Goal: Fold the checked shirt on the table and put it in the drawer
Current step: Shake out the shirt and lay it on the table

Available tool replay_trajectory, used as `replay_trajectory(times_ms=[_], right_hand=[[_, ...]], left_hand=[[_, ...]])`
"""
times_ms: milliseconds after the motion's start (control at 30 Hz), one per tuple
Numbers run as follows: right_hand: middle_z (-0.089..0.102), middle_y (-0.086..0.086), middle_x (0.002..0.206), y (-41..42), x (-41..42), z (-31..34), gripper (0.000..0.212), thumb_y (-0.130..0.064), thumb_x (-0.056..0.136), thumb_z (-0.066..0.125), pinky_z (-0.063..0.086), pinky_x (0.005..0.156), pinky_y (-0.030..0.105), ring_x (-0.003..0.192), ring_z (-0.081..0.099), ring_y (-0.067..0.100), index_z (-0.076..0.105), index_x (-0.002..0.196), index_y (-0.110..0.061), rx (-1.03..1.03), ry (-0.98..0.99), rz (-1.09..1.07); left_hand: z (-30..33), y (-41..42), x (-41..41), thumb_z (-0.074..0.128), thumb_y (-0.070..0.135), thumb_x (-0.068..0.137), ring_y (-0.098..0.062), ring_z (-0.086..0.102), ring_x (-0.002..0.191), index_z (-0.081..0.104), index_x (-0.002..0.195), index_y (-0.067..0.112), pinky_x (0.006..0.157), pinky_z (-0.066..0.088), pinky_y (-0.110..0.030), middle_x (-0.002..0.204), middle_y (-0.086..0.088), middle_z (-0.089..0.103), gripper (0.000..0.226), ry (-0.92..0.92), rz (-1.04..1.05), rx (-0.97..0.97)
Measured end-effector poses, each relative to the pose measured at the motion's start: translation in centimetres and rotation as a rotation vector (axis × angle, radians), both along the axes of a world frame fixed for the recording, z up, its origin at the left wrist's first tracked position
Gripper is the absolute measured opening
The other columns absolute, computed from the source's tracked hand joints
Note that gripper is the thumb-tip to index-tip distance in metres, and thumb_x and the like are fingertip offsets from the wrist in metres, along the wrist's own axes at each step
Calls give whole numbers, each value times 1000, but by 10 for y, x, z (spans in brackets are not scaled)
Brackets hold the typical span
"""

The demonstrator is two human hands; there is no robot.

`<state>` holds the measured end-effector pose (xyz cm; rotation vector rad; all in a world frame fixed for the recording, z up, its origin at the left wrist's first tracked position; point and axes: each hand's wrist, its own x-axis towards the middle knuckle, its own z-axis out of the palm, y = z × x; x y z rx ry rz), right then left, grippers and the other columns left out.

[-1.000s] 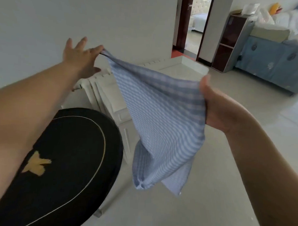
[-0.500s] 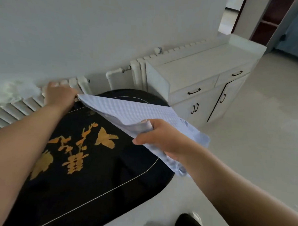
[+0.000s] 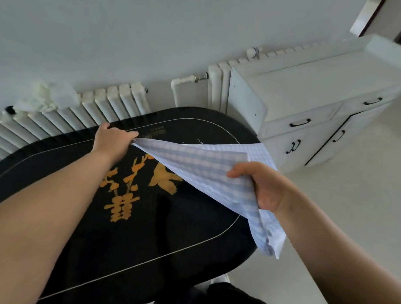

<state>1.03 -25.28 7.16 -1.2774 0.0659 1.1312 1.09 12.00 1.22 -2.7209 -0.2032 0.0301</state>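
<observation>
At the far side of the black table [image 3: 83, 227], our left hand [image 3: 111, 140] pinches one corner of the checked shirt [image 3: 201, 172] between thumb and fingertips, knuckles low over the tabletop. The folded shirt stretches taut to the right, above the table's gold design. Our right hand [image 3: 265, 188] clenches the opposite edge, fingers curled over the cloth, a loose end hanging past the table's rim.

The shirt [image 3: 201, 170] hangs over the table's [image 3: 146, 229] right part (between both hands), a radiator [image 3: 94, 107] behind the table and a cabinet [image 3: 310, 105] to its right.
</observation>
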Motion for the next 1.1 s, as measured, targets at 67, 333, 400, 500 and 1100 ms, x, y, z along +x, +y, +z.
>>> replay_trajectory(times_ms=[67,333,400,500,1100], right_hand=[[69,9,93,6,1,-3,32,-14,60,66,52,72,29,79,67,21,77,90,-12,24,-2,17],[68,11,99,45,-15,-10,43,-17,51,68,46,90,34,95,63,22,77,93,-12,76,-82,144],[69,8,94,64,-27,-12,40,-13,54,66,49,84,30,92,64,20,77,92,-13,101,-91,159],[70,7,92,113,-58,-15,40,-15,54,66,51,84,29,92,65,18,76,92,-12,72,-95,223],[61,1,111,383,-220,-117,24,-20,80,66,44,97,33,113,54,18,59,103,-21,-432,-51,375]], left_hand=[[-4,7,3,50,11,93,-19,64,88,64,113,30,89,41,-37,88,4,69,31,-11,-33,-11],[6,61,8,64,2,83,-27,61,66,67,96,11,55,43,-31,82,-9,65,15,-156,-362,-108],[1,88,-3,67,-3,79,-27,59,62,66,96,9,48,38,-29,80,-10,64,21,-179,-408,-130],[-10,131,-25,68,-7,77,-30,59,58,67,96,8,44,34,-27,81,-13,63,24,-194,-399,-207],[-85,323,-168,46,6,93,-26,56,113,57,126,25,85,48,-40,124,-3,61,40,68,59,-305]])
